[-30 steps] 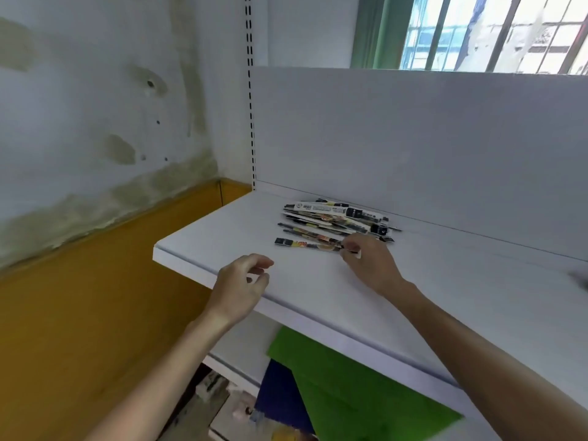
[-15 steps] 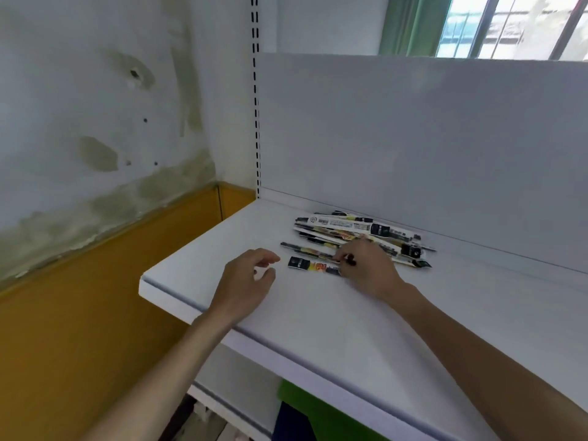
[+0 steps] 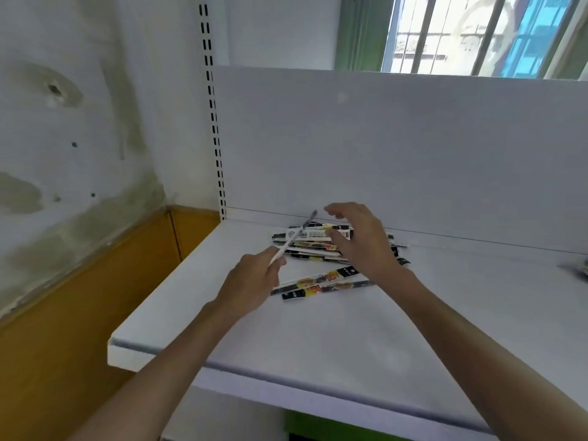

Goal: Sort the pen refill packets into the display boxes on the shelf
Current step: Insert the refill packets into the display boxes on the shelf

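One slim packet (image 3: 294, 237) pinched in the left hand (image 3: 251, 281); right hand (image 3: 359, 240) spread loosely over the packet pile (image 3: 313, 249), frame centre, on the shelf (image 3: 318, 338). No display boxes in view; sorting looks barely begun.

I read bright daylight from the window (image 3: 461, 33) at upper right, blown out between its bars. The white shelf (image 3: 334, 345) shows soft shadows. Wide-angle distortion bows the edges. Motion blur smears the pen refill (image 3: 294, 238) in the left hand (image 3: 251, 281).
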A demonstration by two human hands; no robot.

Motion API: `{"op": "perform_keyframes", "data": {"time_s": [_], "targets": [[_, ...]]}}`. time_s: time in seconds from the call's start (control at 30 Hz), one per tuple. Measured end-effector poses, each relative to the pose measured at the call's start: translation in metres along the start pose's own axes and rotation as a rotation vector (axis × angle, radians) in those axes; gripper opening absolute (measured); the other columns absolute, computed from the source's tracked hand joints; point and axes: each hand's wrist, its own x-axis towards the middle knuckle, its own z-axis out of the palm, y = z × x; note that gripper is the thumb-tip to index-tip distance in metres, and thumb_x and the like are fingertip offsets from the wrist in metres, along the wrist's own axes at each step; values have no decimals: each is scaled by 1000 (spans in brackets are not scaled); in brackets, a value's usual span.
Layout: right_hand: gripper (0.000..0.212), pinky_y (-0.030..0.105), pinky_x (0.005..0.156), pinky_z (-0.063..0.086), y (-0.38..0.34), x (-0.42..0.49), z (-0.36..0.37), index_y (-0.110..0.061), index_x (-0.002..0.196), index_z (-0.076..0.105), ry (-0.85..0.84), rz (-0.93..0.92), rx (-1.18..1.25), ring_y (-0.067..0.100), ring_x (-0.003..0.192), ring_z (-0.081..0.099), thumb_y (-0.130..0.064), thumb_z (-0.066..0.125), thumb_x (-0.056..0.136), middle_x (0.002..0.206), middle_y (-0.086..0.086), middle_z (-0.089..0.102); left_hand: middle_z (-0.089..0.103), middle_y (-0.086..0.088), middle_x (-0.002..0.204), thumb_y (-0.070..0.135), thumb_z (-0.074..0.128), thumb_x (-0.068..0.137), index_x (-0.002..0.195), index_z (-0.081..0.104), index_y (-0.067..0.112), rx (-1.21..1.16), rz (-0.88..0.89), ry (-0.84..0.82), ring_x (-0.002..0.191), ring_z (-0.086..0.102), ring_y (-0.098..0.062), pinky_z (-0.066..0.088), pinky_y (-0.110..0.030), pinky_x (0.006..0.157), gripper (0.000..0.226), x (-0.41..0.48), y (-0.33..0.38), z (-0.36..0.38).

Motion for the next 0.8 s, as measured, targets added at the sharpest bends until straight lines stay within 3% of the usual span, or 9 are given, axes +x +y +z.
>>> {"op": "perform_keyframes", "data": {"time_s": [0.07,0.13,0.2,0.27,0.33,0.47,0.63,0.73,0.8], "targets": [[40,15,86,32,16,-5,3,-14,122,57,-82,125,-104,16,109,51,-4,61,84,119,1,60,56,-1,65,28,39,98,106,56,12,-219,-107,24,54,48,-11,38,-22,51,25,1,-9,-8],[36,23,92,40,29,-14,12,-14,121,59,-416,172,-233,19,111,54,-8,59,85,121,2,61,55,-3,64,32,36,99,104,54,15,-369,-203,-40,51,45,-13,36,-21,47,25,-1,-16,-18],[22,32,88,46,32,-22,22,-14,107,68,-583,148,-269,22,103,58,-12,58,87,108,5,66,59,-5,69,31,33,100,102,54,18,-416,-235,-89,53,48,-15,37,-21,46,25,-4,-23,-24],[17,33,80,47,30,-24,28,-14,94,71,-529,108,-282,23,95,59,-11,55,88,97,2,67,63,-3,78,25,33,100,102,56,19,-416,-213,-78,60,53,-13,41,-20,50,24,-6,-28,-27],[21,33,78,45,26,-18,36,-12,94,69,-429,-3,-375,24,95,58,-8,50,90,96,3,67,63,-1,88,21,34,100,102,58,20,-402,-184,-35,68,56,-11,45,-19,55,24,-5,-31,-31],[14,36,66,42,4,2,48,-11,85,67,-301,-290,-383,31,81,59,-4,54,85,83,6,64,60,-1,90,23,33,100,104,58,17,-203,-136,102,67,49,-7,37,-20,56,26,-1,-36,-42],[20,38,60,47,-30,21,59,-13,83,69,-258,-469,-284,31,75,61,-17,50,81,81,7,67,58,-1,87,41,42,95,100,55,16,-97,-123,-197,76,51,-14,36,-26,64,29,1,-25,-38],[18,37,73,49,-30,18,63,-3,100,62,-202,-366,-127,30,88,58,-11,56,86,99,13,62,59,4,93,24,44,97,119,50,23,-219,-114,-220,75,59,-11,43,-18,63,23,0,-25,-30],[31,22,84,39,-21,11,57,-1,113,54,-164,-202,-39,25,101,54,-9,62,84,114,13,54,62,3,88,19,42,98,133,43,22,-352,-173,-202,66,61,-9,47,-17,60,35,-1,-28,-31]]}}
